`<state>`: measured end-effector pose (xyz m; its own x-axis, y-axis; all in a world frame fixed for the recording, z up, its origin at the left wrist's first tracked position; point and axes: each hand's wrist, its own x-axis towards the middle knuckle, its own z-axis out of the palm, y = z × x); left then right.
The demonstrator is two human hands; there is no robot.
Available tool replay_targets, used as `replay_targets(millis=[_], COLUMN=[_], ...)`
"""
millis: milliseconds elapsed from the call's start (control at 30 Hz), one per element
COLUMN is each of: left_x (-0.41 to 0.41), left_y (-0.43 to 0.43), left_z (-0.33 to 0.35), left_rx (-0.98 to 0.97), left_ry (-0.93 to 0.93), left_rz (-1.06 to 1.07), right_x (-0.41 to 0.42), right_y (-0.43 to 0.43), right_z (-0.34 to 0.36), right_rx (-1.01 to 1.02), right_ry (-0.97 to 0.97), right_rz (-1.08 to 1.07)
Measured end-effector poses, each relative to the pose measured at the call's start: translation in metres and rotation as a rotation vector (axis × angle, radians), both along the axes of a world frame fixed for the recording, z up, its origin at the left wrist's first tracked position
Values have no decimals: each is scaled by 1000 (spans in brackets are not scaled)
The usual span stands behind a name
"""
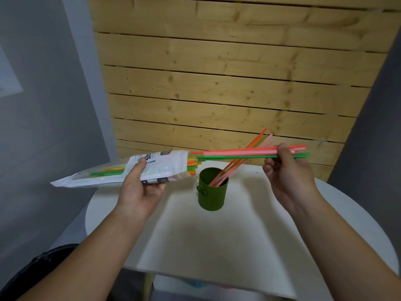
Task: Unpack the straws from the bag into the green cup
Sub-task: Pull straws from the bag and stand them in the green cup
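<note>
My left hand [142, 187] holds a white plastic bag [160, 168] level above the table, its open mouth facing right with orange and green straw ends showing. My right hand [286, 170] pinches a small bunch of pink, orange and green straws [238, 153] pulled most of the way out of the bag, lying level above the cup. The green cup [213, 196] stands upright on the table between my hands. Several pink and orange straws [243, 156] lean in it, tilted up to the right.
The round white table [217, 246] carries only the cup. A wooden slat wall [227, 83] rises right behind the table. Grey walls flank both sides. Dark clothing shows at the lower left.
</note>
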<state>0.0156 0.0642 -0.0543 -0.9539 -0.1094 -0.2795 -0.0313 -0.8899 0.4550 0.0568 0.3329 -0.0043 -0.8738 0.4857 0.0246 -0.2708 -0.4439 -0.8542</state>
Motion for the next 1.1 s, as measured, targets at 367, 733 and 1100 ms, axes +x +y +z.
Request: replay_targets(millis=[367,733,1100], left_x=[-4,4,10], left_y=[-2,2,1], left_z=[-5,-1,0], left_rx=[-29,-41,-60], left_ry=[4,-2,2], left_rz=[18,-6,-40], right_x=[6,0,-24], right_y=[40,23,-12], right_z=[-5,5,-11], right_rx=[85,543,579], right_ry=[-96,-125,-188], right_rz=[-81,-102,24])
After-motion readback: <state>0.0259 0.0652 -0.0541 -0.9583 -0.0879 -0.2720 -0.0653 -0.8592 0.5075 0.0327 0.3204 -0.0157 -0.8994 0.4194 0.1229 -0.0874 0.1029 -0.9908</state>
